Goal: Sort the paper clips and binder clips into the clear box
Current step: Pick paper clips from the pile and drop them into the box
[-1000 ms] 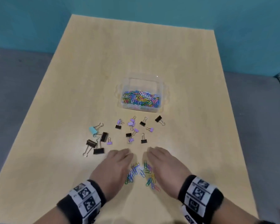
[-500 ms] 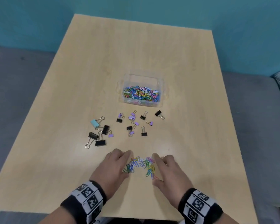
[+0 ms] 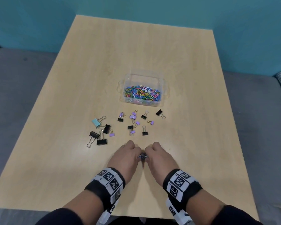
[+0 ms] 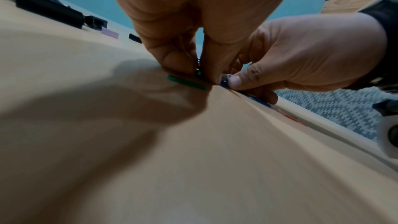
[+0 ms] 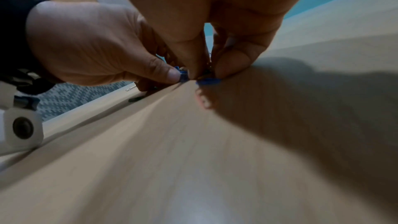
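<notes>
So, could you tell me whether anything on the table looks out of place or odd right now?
Nothing is damaged. The binder clips lie scattered loose on the table, outside the clear box, which holds only paper clips. Both hands, left hand and right hand, pinch a small bunch of paper clips.

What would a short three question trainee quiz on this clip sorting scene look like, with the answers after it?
1. True or false: the clear box already holds coloured paper clips.
2. What are the left hand and right hand gathering between them? A) paper clips B) binder clips C) the box
3. Fill in: the binder clips lie on the ____, between the box and the hands.

Key: 1 true; 2 A; 3 table.
</notes>
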### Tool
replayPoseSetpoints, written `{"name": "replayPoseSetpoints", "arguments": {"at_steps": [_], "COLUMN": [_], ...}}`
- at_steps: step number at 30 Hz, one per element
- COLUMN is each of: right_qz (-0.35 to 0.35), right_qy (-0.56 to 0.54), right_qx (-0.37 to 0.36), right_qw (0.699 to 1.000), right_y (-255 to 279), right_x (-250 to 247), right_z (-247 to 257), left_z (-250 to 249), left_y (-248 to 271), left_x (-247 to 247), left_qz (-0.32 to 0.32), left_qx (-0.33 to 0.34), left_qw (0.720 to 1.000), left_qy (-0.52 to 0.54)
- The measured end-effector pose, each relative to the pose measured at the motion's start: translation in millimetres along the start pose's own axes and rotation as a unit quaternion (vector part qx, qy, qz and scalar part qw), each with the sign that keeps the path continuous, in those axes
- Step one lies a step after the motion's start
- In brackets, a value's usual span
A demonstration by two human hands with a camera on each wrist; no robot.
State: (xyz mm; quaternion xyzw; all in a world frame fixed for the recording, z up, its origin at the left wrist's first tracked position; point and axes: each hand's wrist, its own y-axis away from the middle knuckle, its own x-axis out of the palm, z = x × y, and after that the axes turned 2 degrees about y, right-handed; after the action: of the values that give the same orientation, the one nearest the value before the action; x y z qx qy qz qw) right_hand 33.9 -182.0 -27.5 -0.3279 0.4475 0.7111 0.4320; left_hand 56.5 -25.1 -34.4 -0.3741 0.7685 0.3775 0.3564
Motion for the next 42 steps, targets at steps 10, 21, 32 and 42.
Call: {"name": "replayPoseSetpoints", "arguments": {"at_steps": [10, 21, 32, 42], "right_qz": [0.056, 0.089, -0.015, -0.116], "right_qy": [0.017, -0.314, -0.492, -0.27], "right_qx": [0.022, 0.143, 0.076, 0.087], "right_qw": [0.998, 0.934, 0.867, 0.952], "right_y": [-2, -2, -47, -155], "right_x": [-25, -39, -126, -172], "right_z": [4, -15, -22, -19], "left_z": [5, 9, -3, 4], "left_y": [2, 2, -50, -157], "left_x": [-2, -25, -117, -162], "left_qz": [-0.017, -0.006, -0.087, -0.149], "left_qx": [-0.01, -0.054, -0.096, -0.054], "left_qw": [1.0, 0.986, 0.882, 0.982], "left_qy": [0.002, 0.16, 0.452, 0.106]}}
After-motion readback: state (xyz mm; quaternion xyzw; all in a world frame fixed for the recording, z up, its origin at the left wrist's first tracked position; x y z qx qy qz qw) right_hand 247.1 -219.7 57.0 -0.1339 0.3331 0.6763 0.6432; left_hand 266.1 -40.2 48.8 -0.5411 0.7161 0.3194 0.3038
